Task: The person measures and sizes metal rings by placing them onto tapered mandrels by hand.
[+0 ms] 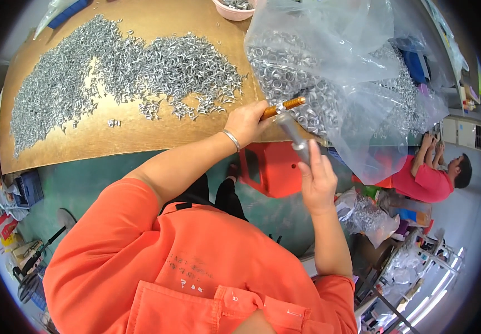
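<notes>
Near the table's front edge, my left hand (246, 123) is closed around a golden-brown threaded rod (291, 103), its free end pointing right. A small silvery piece sits around the rod near my fingers. My right hand (318, 181) grips a grey cylindrical tool (290, 129), its far end up against or just below the rod; I cannot tell whether they touch. Motion blurs the tool a little. To the left spreads a heap of small curved grey metal pieces (184, 69). Beyond the rod, grey metal rings (290, 61) lie in and under a clear plastic bag (357, 83).
The wooden table (134, 136) ends just before my hands. A red stool (276, 172) stands below its edge. At the back is a pink bowl (233, 11) of metal pieces. A co-worker in a red shirt (427, 181) works at right, near filled plastic bags (365, 217).
</notes>
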{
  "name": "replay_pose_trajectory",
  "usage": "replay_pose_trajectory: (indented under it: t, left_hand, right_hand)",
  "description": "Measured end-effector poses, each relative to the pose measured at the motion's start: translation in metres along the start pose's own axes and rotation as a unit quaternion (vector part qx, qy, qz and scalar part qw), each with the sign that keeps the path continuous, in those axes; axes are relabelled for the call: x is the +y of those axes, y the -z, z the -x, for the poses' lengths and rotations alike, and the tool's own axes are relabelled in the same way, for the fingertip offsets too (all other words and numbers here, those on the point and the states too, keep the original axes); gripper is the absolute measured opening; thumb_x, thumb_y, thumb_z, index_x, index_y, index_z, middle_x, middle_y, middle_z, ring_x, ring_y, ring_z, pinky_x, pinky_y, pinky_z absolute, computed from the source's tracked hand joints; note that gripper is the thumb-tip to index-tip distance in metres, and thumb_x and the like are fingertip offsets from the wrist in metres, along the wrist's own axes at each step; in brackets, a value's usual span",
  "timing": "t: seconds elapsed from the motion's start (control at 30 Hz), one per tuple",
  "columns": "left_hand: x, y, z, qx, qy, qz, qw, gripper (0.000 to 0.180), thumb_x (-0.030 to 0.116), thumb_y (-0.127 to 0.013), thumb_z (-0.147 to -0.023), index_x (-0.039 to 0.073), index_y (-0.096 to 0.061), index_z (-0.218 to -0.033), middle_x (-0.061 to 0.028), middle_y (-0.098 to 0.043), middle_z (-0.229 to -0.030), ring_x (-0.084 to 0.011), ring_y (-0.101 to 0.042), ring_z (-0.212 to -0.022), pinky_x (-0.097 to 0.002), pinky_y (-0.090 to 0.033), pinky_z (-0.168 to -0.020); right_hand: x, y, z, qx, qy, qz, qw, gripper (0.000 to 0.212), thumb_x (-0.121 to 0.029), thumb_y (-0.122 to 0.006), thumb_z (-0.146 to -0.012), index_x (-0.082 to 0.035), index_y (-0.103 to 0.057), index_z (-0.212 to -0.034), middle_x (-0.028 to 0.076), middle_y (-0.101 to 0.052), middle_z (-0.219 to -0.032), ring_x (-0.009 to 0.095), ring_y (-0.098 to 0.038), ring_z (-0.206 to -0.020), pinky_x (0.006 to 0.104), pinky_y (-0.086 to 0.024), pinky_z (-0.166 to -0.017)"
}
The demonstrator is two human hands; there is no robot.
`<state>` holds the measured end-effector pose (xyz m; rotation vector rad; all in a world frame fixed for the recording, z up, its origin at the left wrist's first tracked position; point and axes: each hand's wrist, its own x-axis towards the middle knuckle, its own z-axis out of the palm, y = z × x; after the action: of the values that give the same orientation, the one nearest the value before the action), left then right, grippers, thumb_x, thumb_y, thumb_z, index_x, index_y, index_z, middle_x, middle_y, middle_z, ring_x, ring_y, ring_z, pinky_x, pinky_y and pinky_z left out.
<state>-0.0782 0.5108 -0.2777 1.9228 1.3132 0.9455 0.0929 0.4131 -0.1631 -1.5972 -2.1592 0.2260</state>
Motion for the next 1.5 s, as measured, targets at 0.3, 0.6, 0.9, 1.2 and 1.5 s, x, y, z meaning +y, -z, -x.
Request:
replay_pose_trajectory:
  t: [0.3,0.6,0.9,1.2,1.5]
  left_hand:
    - [0.003,0.0,-0.001,-0.014,-0.012,0.028,0.999,0.016,0.015,-0.063,-0.075,0.008,-0.051,-0.083,-0.0112,-0.057,-0.075,-0.0323,-0.058,-0.071,-0.0412,-0.046,-0.061]
    - [0.004,-0.007,-0.005,-0.01,-0.009,0.037,0.999,0.015,0.012,-0.062,-0.073,0.007,-0.051,-0.082,-0.0122,-0.057,-0.075,-0.0329,-0.057,-0.072,-0.0419,-0.046,-0.062]
    - [0.0,-0.017,-0.003,-0.002,-0.03,0.04,0.999,0.015,0.009,-0.06,-0.073,0.007,-0.049,-0.083,-0.0125,-0.057,-0.075,-0.0342,-0.057,-0.072,-0.0433,-0.046,-0.061]
    - [0.0,-0.014,-0.01,-0.021,-0.028,-0.002,0.999,0.015,0.013,-0.061,-0.074,0.006,-0.05,-0.081,-0.013,-0.056,-0.072,-0.0333,-0.057,-0.069,-0.0415,-0.045,-0.059]
    - [0.023,0.012,0.004,-0.263,0.069,0.228,0.935,0.008,0.008,-0.059,-0.077,0.005,-0.054,-0.083,-0.0051,-0.059,-0.068,-0.0146,-0.059,-0.056,-0.0275,-0.046,-0.052]
  right_hand:
    - [-0.004,-0.014,-0.005,-0.017,-0.032,0.095,0.995,0.045,-0.02,-0.063,-0.081,-0.013,-0.051,-0.124,0.007,-0.047,-0.067,0.027,-0.052,-0.053,0.0374,-0.044,-0.048]
    - [0.004,-0.016,0.004,-0.049,-0.037,0.084,0.995,0.047,-0.023,-0.064,-0.081,-0.015,-0.05,-0.125,0.007,-0.045,-0.066,0.029,-0.051,-0.052,0.0385,-0.042,-0.046]
    - [0.018,-0.001,-0.009,-0.017,0.043,0.109,0.993,0.047,-0.019,-0.065,-0.079,-0.013,-0.052,-0.123,0.007,-0.045,-0.064,0.027,-0.051,-0.051,0.0361,-0.043,-0.045]
    - [0.016,-0.005,0.008,-0.063,-0.05,0.056,0.995,0.046,-0.017,-0.061,-0.083,-0.011,-0.049,-0.127,0.008,-0.05,-0.067,0.029,-0.055,-0.057,0.0369,-0.045,-0.05]
    - [0.001,-0.008,-0.007,0.106,-0.279,-0.438,0.848,0.06,-0.005,-0.067,-0.078,0.002,-0.035,-0.129,0.013,-0.057,-0.113,0.007,-0.055,-0.07,0.0198,-0.045,-0.062]
